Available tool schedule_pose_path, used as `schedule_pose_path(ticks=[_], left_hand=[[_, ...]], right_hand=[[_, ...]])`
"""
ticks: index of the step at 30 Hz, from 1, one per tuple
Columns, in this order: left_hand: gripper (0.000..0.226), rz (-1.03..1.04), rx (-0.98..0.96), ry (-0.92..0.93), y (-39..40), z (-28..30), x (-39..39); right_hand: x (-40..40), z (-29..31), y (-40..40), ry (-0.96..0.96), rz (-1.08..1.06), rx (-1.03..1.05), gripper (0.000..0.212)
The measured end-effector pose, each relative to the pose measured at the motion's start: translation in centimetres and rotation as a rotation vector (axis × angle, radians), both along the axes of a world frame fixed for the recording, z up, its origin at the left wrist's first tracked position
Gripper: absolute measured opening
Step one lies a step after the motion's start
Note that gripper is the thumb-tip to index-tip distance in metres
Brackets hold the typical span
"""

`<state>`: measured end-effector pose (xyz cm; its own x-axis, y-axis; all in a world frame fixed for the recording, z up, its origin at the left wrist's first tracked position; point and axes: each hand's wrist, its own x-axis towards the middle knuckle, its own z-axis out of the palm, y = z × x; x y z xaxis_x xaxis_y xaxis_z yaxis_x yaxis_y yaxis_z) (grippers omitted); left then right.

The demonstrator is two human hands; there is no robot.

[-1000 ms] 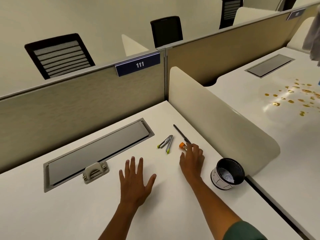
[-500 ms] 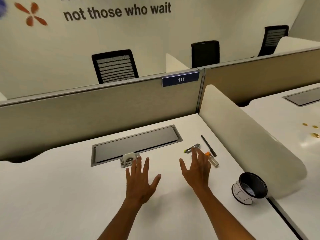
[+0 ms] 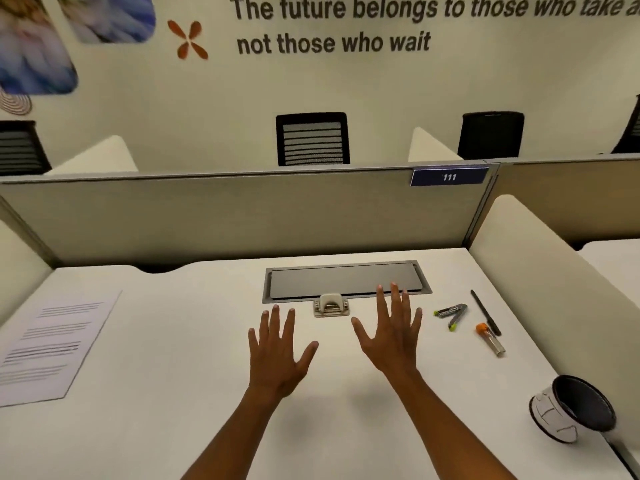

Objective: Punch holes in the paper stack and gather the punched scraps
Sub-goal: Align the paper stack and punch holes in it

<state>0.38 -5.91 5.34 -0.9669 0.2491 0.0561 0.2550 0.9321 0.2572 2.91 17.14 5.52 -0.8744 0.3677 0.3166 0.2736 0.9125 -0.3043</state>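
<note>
Both hands hover over the white desk [image 3: 173, 427] with fingers spread straight and nothing in them: the left hand [image 3: 278, 355] sits just below and left of the small beige hole punch [image 3: 331, 305], the right hand [image 3: 393, 337] just to its right, its fingertips reaching over the front edge of the grey cable-tray lid [image 3: 346, 280]. The punch stands against that lid's front edge, between the two hands and touched by neither. The paper stack [image 3: 52, 344] lies well apart at the far left of the desk, printed side up (how many sheets it holds cannot be told from here). Off to the right are a stapler-like tool with green tips [image 3: 452, 313], a black pen [image 3: 485, 311] and a clear tube with an orange cap [image 3: 490, 339]; a black-lined cup [image 3: 575, 410] lies tipped on its side near the right front corner and looks a likely place for the scraps. No hole seems to have been punched yet, so the step in hand is probably bringing punch and paper together. To do it well, one hand should fetch the stack and square its edges on the desk, while the other draws the punch toward open space in the middle. The sheets should go fully into the punch's slot, edge flush against its back, before pressing straight down; the punch should be kept level when lifted, or the scraps may scatter across the desk.
</note>
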Motion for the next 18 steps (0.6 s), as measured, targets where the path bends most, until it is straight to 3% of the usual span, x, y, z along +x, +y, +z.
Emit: schedule_pose_path(ticks=[6, 18], left_hand=[[0.087, 0.049, 0.063, 0.017, -7.9, 0.4, -0.5], [0.084, 0.207, 0.064, -0.003, -31.5, -0.3, -2.0]], right_hand=[[-1.8, 1.5, -8.2, -0.022, 0.067, 0.029, 0.087], [-6.3, 2.0, -30.8, -0.038, 0.156, -0.002, 0.087]])
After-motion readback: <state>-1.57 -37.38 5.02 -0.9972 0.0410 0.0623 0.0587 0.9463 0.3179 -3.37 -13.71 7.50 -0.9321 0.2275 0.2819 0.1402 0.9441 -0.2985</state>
